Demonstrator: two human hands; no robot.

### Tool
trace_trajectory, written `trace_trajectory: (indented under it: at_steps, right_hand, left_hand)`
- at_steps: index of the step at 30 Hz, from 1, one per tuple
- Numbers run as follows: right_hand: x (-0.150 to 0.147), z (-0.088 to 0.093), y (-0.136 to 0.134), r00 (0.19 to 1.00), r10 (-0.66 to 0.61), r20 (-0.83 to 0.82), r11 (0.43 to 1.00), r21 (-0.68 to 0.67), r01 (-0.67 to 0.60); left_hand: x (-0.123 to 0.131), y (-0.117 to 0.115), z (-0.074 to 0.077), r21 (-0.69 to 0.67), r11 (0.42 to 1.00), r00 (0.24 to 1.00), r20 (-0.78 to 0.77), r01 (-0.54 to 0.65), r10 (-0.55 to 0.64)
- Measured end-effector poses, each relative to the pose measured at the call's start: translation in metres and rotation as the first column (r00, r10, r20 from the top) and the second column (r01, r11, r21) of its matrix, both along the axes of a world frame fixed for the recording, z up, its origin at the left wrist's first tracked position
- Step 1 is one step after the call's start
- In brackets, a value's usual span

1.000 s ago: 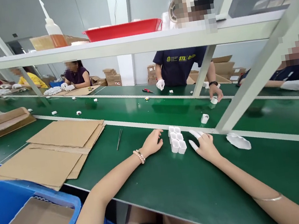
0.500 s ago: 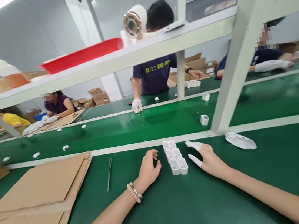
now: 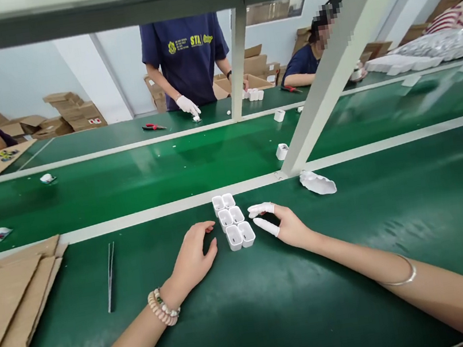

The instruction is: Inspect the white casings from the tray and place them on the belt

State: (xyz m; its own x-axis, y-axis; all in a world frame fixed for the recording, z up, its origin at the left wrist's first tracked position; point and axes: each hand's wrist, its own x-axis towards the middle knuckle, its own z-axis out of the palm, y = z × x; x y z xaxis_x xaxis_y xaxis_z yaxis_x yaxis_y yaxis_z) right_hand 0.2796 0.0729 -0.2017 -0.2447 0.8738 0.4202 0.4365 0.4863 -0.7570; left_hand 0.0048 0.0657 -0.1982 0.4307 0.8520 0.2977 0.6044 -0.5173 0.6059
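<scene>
Several small white open-topped cups (image 3: 234, 237) stand in two touching columns on the green table (image 3: 253, 321). Small dark bits show inside some of them. Just left of the cups is my left hand (image 3: 192, 253), thumb and fingers apart, holding nothing, a beaded bracelet at its wrist. My right hand (image 3: 284, 222) rests close on their right side, with white covers on thumb and fingers, which are spread with nothing between them. Metal tweezers (image 3: 111, 277) lie to the left of my left hand.
Flat cardboard (image 3: 11, 305) lies at the left. A crumpled white glove (image 3: 317, 182) is by the slanted post (image 3: 328, 66). Beyond runs a green belt (image 3: 148, 174) with white cups and small white pieces. Across it, a person's gloved hand (image 3: 188, 105) touches a small piece near red pliers (image 3: 154, 127).
The view has tipped down and turned right, so the shelf items have left the picture. My right hand's covered fingertips have drawn nearer to the cups. The person's gloved hand across is now on another small piece.
</scene>
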Motion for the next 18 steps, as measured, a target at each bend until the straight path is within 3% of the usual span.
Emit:
trace_trajectory:
  at_steps: [6, 18]
  right_hand:
    - [0.0017, 0.0023, -0.0012, 0.979, 0.146, 0.143, 0.989, 0.006, -0.149]
    - [0.0033, 0.0047, -0.0020, 0.937, 0.192, 0.291, 0.974, 0.058, -0.217]
  left_hand:
    - [0.0021, -0.0044, 0.0066, 0.042, 0.996, 0.994, -0.077, 0.078, -0.074]
    - [0.0021, -0.0040, 0.0064, 0.012, 0.996, 0.995, -0.054, 0.089, -0.088]
